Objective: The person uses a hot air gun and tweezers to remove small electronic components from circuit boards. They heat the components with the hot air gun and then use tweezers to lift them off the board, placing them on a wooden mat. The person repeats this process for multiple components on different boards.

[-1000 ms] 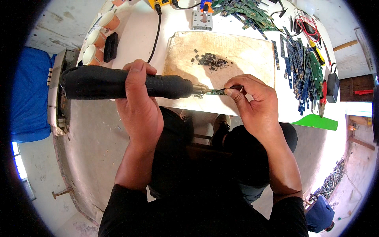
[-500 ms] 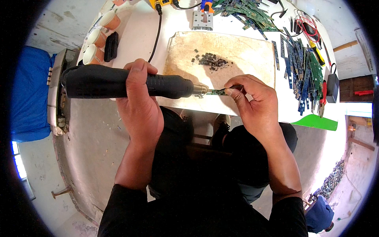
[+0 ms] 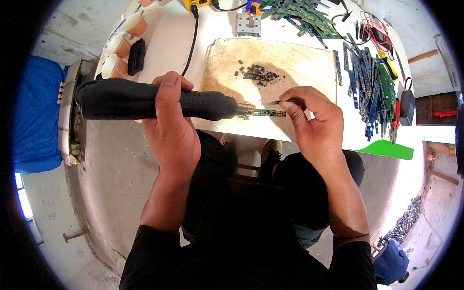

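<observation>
My left hand [image 3: 173, 116] is closed around a black hot air gun [image 3: 125, 100], its metal nozzle [image 3: 245, 109] pointing right. Just at the nozzle's tip lies a narrow green circuit board strip [image 3: 270, 112] on a stained, light-brown board [image 3: 222, 58]. Pinched in my right hand [image 3: 314, 116] is a pair of dark tweezers [image 3: 277, 102], whose tips sit slightly above the strip, apart from it. Whether the tips hold anything is too small to tell. Beyond both hands rests a small heap of black chips [image 3: 261, 73].
Piles of circuit board strips lie at the far side [image 3: 309, 19] and at the right [image 3: 372, 87]. Paper cups [image 3: 114, 66] and a black case [image 3: 137, 57] stand at left. A metal clamp block [image 3: 248, 25], yellow screwdriver [image 3: 388, 65] and red-handled pliers [image 3: 397, 116] are on the table.
My right hand has lifted the tweezers off the circuit board strip, moving slightly up and right, so more of the strip shows. My left hand and the hot air gun have hardly moved.
</observation>
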### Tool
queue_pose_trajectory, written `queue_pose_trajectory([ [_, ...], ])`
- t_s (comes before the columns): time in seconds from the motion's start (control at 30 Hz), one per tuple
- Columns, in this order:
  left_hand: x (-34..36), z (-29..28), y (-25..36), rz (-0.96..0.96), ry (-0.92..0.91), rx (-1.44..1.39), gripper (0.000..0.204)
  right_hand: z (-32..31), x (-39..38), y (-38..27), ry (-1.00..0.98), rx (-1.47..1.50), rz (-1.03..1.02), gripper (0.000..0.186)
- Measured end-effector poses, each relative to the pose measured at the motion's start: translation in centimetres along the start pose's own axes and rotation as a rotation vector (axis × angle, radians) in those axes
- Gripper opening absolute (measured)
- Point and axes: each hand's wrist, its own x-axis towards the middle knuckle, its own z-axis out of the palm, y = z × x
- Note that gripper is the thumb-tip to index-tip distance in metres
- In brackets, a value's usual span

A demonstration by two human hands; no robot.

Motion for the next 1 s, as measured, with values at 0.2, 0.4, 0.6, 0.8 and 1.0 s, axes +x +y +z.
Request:
queue_pose_trajectory([
  [0.2,-0.4,0.2,0.2,-0.014,0.014,0.041,0.026,0.5,0.8,1.0,0.137,-0.084,0.011,0.012],
  [0.4,-0.2,0.0,0.0,-0.011,-0.001,0.01,0.025,-0.1,0.4,0.4,0.091,0.026,0.126,0.01],
  [0.6,-0.2,0.3,0.3,-0.023,0.02,0.025,0.025,0.2,0.4,0.9,0.093,0.047,0.231,0.011],
  [0.8,-0.2,0.2,0.3,-0.024,0.022,0.029,0.026,-0.3,0.5,0.7,0.107,0.098,0.285,0.012],
  [1.0,-0.1,0.3,0.0,-0.064,0.019,-0.023,0.025,-1.3,-0.4,0.5,-0.05,0.064,0.116,0.011],
])
